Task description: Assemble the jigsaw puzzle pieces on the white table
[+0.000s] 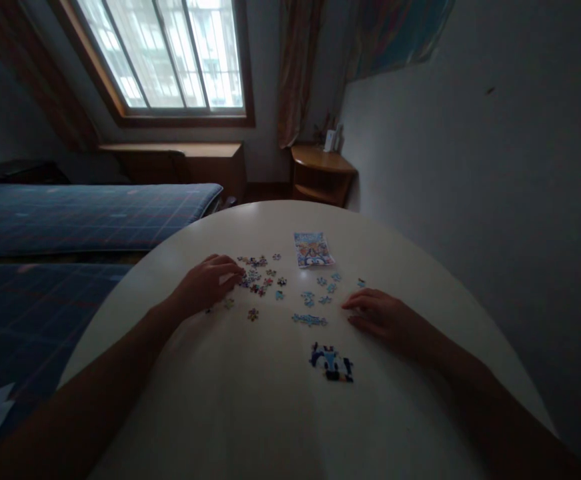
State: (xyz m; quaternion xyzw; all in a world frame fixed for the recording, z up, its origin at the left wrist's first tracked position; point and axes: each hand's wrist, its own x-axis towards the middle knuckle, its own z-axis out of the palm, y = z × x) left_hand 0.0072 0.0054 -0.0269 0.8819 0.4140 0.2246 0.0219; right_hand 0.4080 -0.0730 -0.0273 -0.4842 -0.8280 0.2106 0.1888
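My left hand (pixel 213 283) reaches from the left with its fingers stretched out, the tips at the edge of a loose heap of jigsaw puzzle pieces (pixel 254 275). No piece shows clearly in its grasp. On the right, my right hand (pixel 377 313) rests on the table, thumb and fingers apart, holding nothing. Just left of it lie several loose light-blue pieces (pixel 309 298) and a short joined strip of pieces (pixel 309 320). Closer to me is a joined puzzle section (pixel 331 363) with a blue, white and black cartoon face. A single yellowish piece (pixel 253 315) lies apart.
A colourful picture sheet (pixel 313 250) lies beyond the pieces on the round white table (pixel 250 413). Beds with blue plaid covers (pixel 90 213) stand at the left. A white wall (pixel 470 173) runs along the right, with a wooden corner shelf (pixel 323 159) behind.
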